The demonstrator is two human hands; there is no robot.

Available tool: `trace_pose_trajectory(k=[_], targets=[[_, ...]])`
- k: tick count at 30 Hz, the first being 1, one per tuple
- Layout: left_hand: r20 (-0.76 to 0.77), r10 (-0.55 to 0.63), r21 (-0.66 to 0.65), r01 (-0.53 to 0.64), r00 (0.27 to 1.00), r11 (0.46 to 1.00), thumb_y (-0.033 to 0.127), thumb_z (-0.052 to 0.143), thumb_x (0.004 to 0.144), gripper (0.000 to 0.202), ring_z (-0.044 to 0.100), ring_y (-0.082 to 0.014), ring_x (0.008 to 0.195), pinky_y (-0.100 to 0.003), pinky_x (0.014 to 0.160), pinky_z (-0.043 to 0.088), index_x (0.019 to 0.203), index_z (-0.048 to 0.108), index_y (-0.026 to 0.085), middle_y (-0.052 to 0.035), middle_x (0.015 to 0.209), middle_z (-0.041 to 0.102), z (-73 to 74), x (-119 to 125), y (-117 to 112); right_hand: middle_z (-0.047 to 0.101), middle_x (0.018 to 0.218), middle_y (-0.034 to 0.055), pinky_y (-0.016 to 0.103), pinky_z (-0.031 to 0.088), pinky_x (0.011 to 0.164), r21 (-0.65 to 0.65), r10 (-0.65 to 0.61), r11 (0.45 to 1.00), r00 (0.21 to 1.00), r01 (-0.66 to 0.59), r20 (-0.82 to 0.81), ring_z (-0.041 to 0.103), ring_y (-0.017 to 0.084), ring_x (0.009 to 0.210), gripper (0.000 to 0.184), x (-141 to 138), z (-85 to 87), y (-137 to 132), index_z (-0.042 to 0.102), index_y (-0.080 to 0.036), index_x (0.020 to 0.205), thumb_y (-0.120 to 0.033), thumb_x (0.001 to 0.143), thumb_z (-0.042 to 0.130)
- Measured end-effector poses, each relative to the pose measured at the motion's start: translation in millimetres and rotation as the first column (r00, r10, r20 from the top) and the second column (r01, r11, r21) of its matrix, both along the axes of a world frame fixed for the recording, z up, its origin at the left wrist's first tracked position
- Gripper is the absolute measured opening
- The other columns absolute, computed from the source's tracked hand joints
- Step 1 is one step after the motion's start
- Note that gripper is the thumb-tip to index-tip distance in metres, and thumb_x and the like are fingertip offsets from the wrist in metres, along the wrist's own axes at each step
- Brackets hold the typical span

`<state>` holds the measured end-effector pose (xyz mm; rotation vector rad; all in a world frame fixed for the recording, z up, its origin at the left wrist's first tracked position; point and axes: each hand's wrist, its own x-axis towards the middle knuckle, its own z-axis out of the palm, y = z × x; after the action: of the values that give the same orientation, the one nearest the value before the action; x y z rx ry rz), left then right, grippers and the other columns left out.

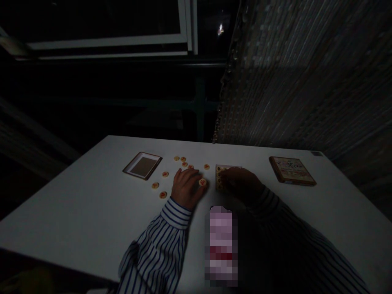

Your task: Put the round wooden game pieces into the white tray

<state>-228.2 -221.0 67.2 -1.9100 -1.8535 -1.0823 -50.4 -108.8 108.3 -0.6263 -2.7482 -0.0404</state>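
Observation:
My left hand is over the middle of the white table, its thumb and fingers closed round a round Chinese chess piece with a red character. Several more pieces lie loose to its left and beyond it, among them one piece near the wrist and another piece beyond the fingertips. My right hand bends over a small open box with rows of pieces in it. Its fingers are curled together at the box, and shadow hides what they hold, if anything.
An open brown-edged box part lies at the left of the table. A patterned box lies at the right. A blurred-out phone-shaped object is near my body. Beyond the table hangs a strand curtain.

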Motion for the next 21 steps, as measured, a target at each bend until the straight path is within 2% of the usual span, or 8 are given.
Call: trace_pose_trajectory(k=[8,15,18,21], targets=[[0.033,-0.023,-0.005,0.023,0.999,1.000,0.027,0.057,0.073,0.018,0.050,-0.0216,0.102,-0.048,0.098,0.027,0.090,0.058,0.022,-0.0052,0.103,0.060,6.9,13,12,0.065,0.079,0.0063,0.026,0.041,0.060,-0.011,-0.057,0.998,0.998,0.057,-0.009,0.059,0.016,0.068,0.023,8,7.5,5,0.062,-0.018,0.087,-0.027,0.082,0.042],[0.056,-0.059,-0.034,0.061,0.997,0.998,0.028,0.057,0.073,0.020,0.050,-0.0212,0.102,-0.048,0.097,0.028,0.091,0.058,0.020,-0.0058,0.105,0.060,9.6,25,26,0.066,0.085,0.0067,0.027,0.043,0.065,-0.026,-0.054,0.998,0.996,0.052,-0.077,0.060,0.016,0.075,0.025,17,-1.6,18,0.062,-0.017,0.091,-0.028,0.082,0.041],[0.066,-0.068,-0.035,0.071,0.995,0.997,0.026,0.058,0.073,0.021,0.050,-0.0209,0.102,-0.048,0.097,0.028,0.093,0.058,0.020,-0.0057,0.104,0.060,9.0,30,33,0.067,0.081,0.0067,0.027,0.044,0.063,-0.023,-0.079,0.997,0.996,0.078,-0.031,0.060,0.017,0.071,0.023,18,-0.2,21,0.063,-0.018,0.086,-0.027,0.082,0.042],[0.063,-0.084,-0.035,0.086,0.994,0.996,0.026,0.058,0.072,0.023,0.051,-0.0210,0.101,-0.048,0.097,0.027,0.095,0.057,0.021,-0.0055,0.103,0.061,8.1,35,40,0.067,0.082,0.0069,0.026,0.044,0.064,-0.017,-0.077,0.997,0.995,0.076,-0.064,0.060,0.017,0.073,0.021,21,4.5,19,0.063,-0.018,0.086,-0.026,0.081,0.045]])
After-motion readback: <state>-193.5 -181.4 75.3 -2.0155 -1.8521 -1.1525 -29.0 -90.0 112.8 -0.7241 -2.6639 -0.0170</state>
